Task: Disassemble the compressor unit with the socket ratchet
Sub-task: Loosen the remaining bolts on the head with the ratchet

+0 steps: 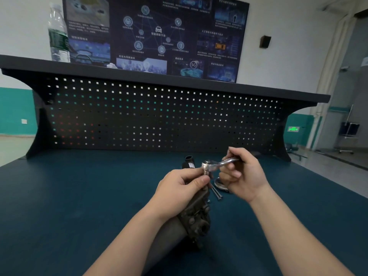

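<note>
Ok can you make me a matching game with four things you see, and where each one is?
Things:
1. water bottle
2. socket ratchet
3. long bolts
4. compressor unit

Places:
A. lying loose on the blue table
B. standing on the top shelf
C. under the left hand
D. handle held in the right hand

Pairs: 1-B, 2-D, 3-A, 4-C

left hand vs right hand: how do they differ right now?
The left hand pinches the socket under the ratchet head, at the compressor unit; the right hand grips the ratchet's handle. The left is nearer the camera, the right farther back. Both are bare.
</note>
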Tool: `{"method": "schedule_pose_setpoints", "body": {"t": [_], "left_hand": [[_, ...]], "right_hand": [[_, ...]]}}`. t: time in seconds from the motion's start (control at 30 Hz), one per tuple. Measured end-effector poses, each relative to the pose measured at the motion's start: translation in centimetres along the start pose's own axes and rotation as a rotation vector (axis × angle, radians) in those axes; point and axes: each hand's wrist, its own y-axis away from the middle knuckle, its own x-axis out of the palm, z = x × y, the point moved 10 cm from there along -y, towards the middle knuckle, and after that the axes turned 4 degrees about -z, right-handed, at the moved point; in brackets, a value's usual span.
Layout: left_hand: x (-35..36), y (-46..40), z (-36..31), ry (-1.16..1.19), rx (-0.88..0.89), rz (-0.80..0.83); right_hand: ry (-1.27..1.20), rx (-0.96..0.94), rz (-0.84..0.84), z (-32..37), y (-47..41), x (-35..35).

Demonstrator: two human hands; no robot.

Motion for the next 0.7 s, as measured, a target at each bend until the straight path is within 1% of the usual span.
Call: {"method": "schedule_pose_setpoints", "body": {"t": [0.07, 0.17, 0.3, 0.4, 0.5, 0.7], "left_hand": [[-0.1, 0.1, 0.1, 0.024, -0.006, -0.017], [-0.2, 0.1, 0.2, 0.068, -0.018, -0.031], [-0.2, 0.1, 0.1, 0.063, -0.014, -0.036], [-0.2, 0.1, 0.3, 0.066, -0.004, -0.034], [-0.2, 0.2, 0.3, 0.102, 0.01, -0.032], [-0.1, 0.4, 0.2, 0.1, 0.031, 0.0]], "right_hand": [[0.035, -0.009, 0.02, 0.2, -0.8, 0.4], [0.134, -0.083, 0.073, 1.1, -0.9, 1.2], [0.239, -0.151, 0.114, 2.4, -0.4, 1.4], [0.296, -0.155, 0.144, 2.8, -0.3, 2.0], [0.393, -0.073, 0.21, 2.7, -0.6, 3.0], [0.528, 0.208, 0.358, 0.4, -1.6, 4.2]]}}
